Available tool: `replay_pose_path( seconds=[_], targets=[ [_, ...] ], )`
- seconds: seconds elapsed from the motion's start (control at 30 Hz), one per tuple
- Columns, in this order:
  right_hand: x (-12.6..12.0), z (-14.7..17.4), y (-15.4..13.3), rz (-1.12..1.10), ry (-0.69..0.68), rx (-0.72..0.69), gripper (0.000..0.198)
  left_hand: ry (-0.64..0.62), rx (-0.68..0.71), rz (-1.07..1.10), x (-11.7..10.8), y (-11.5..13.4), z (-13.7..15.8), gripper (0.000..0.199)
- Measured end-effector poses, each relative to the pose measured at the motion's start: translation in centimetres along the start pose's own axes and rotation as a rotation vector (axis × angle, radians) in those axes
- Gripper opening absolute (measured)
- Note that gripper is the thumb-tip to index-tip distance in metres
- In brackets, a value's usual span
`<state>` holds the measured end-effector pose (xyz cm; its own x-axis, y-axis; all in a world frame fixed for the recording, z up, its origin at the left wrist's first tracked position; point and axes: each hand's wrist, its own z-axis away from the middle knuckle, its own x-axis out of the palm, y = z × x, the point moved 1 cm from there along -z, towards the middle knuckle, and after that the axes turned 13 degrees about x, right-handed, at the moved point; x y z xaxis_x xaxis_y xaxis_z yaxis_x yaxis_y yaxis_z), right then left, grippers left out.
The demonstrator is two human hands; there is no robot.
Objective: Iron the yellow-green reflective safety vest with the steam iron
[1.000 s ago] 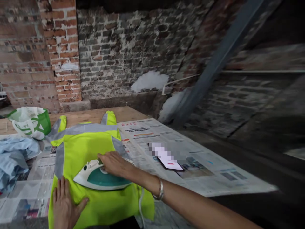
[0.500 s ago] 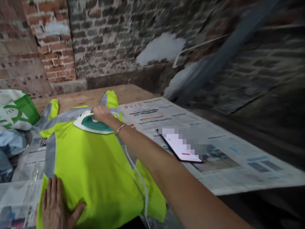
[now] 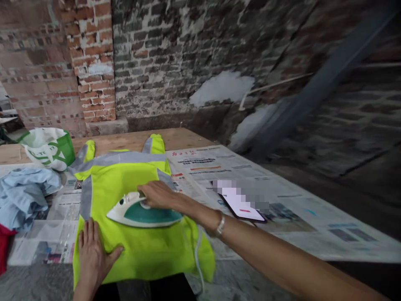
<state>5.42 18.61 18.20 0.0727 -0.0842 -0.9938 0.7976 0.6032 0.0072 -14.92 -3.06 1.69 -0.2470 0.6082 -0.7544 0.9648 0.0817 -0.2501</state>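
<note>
A bright yellow garment with grey reflective strips (image 3: 125, 179) lies spread on the newspaper-covered table. My right hand (image 3: 158, 194) is wrapped round the handle of a white and green iron (image 3: 150, 216), whose sole rests on the middle of the garment, its tip pointing left. My left hand (image 3: 92, 253) lies flat on the garment's near left edge, fingers stretched and thumb apart. From the iron's rear a pale cord (image 3: 197, 255) runs down over the garment's right side and off the near edge.
Right of the garment, a phone (image 3: 239, 202) with a lit screen lies on newspaper (image 3: 297, 196). At left are a crumpled light blue cloth (image 3: 25, 192), a red cloth (image 3: 4, 246) and a green and white bag (image 3: 50, 148). A brick wall (image 3: 156, 62) stands behind the table.
My right hand has drawn the iron from the garment's far part towards me, to its middle. The left hand still presses flat on the left edge. The view has shifted a little.
</note>
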Motion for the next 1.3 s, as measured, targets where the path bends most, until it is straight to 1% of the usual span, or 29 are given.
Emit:
replay_pose_path(
  seconds=[0.07,0.13,0.2,0.27,0.37,0.47,0.6,0.7,0.8,0.87,0.93,1.0,1.13,1.2,1.27,1.3],
  targets=[
    [0.4,2.4,-1.0,0.001,0.0,-0.024,0.028,-0.001,-0.024,0.0,0.5,0.0,0.2,0.1],
    [0.6,3.8,-1.7,0.01,0.007,-0.022,0.029,-0.013,-0.049,0.003,0.9,-0.1,0.4,0.1],
    [0.7,4.3,-2.2,0.021,0.024,-0.008,0.031,-0.032,-0.069,0.007,1.2,-0.1,0.5,0.1],
    [0.7,3.9,-2.6,0.028,0.048,0.012,0.033,-0.05,-0.08,0.021,1.2,0.0,0.6,0.101],
    [0.8,1.8,-3.1,0.021,0.096,0.057,0.035,-0.064,-0.087,0.054,0.9,0.1,0.6,0.104],
    [0.4,-1.6,-3.7,-0.01,0.144,0.131,0.035,-0.074,-0.089,0.073,0.4,0.3,0.5,0.105],
    [-1.2,-7.0,-4.1,-0.062,0.182,0.228,0.037,-0.102,-0.082,0.084,-0.3,0.5,0.2,0.104],
    [-2.3,-10.3,-3.8,-0.064,0.192,0.255,0.04,-0.107,-0.064,0.075,-0.7,0.8,0.1,0.104],
    [-2.5,-12.5,-3.1,-0.045,0.178,0.257,0.041,-0.105,-0.054,0.097,-1.1,0.9,0.0,0.105],
    [-2.5,-12.8,-2.7,-0.028,0.144,0.247,0.041,-0.106,-0.055,0.123,-1.2,1.0,-0.1,0.105],
    [-2.3,-12.0,-2.4,-0.011,0.103,0.227,0.041,-0.102,-0.057,0.13,-1.1,0.9,0.0,0.104],
    [-2.0,-9.8,-2.4,-0.002,0.062,0.185,0.038,-0.095,-0.058,0.113,-0.9,0.8,0.0,0.104],
    [-0.8,-2.7,-2.7,-0.014,0.03,0.041,0.032,-0.09,-0.067,0.09,-0.2,0.3,0.0,0.107],
    [-0.2,0.8,-2.7,-0.014,0.021,-0.008,0.031,-0.077,-0.061,0.087,0.1,0.1,0.0,0.109],
    [0.2,3.1,-2.6,-0.004,0.012,-0.028,0.031,-0.062,-0.055,0.083,0.3,-0.1,-0.1,0.109],
    [0.4,3.7,-2.5,0.001,0.016,-0.028,0.032,-0.06,-0.056,0.082,0.3,-0.3,-0.1,0.109]
  ],
)
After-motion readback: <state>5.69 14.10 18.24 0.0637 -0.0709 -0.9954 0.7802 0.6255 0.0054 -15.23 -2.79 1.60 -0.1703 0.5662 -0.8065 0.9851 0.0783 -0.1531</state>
